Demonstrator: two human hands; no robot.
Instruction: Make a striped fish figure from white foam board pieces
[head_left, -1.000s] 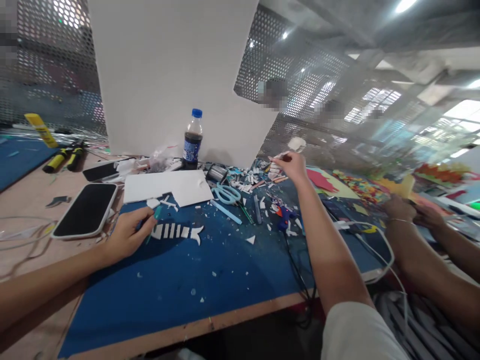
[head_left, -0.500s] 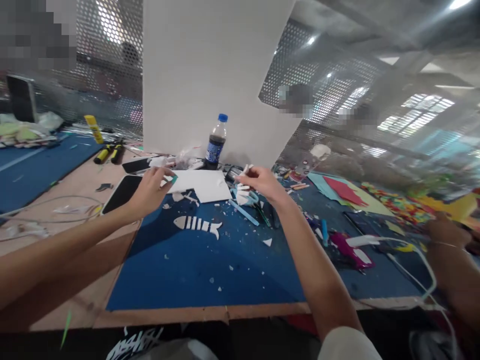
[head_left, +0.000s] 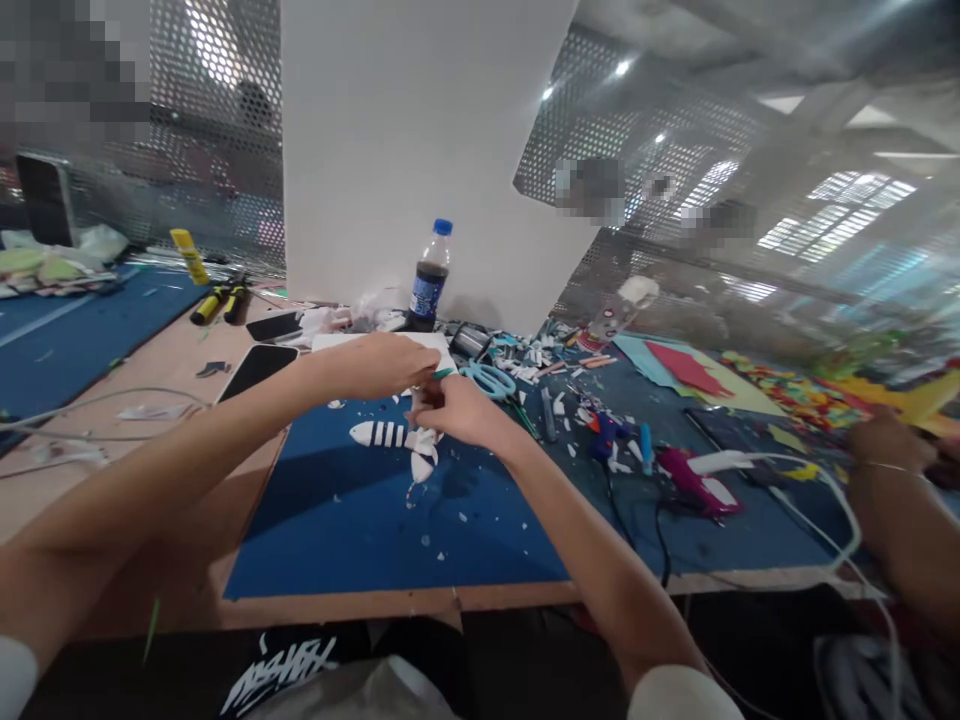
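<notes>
On the blue mat (head_left: 330, 540) lies a white fish shape (head_left: 375, 434) made of separate strips, its head pointing left. My right hand (head_left: 457, 408) is closed on a white segmented piece (head_left: 422, 462) that hangs down over the fish's tail end, with a small loop at its lower tip. Just above, my left hand (head_left: 386, 362) meets my right hand, its fingers closed on a small teal piece (head_left: 444, 373). White board (head_left: 337, 341) shows behind my left hand. Light-blue scissors (head_left: 489, 379) lie right of my hands.
A cola bottle (head_left: 429, 280) stands behind the hands before a large white panel (head_left: 420, 120). Paper scraps (head_left: 536, 352) are piled behind the scissors. A magenta glue gun (head_left: 697, 484) with cables lies at right, near another person's hand (head_left: 889, 445). A phone (head_left: 255, 371) lies at left.
My left hand has moved right and my right hand left and down, so they now meet. The white segmented piece in my right hand has come from the scissors area to the fish's tail.
</notes>
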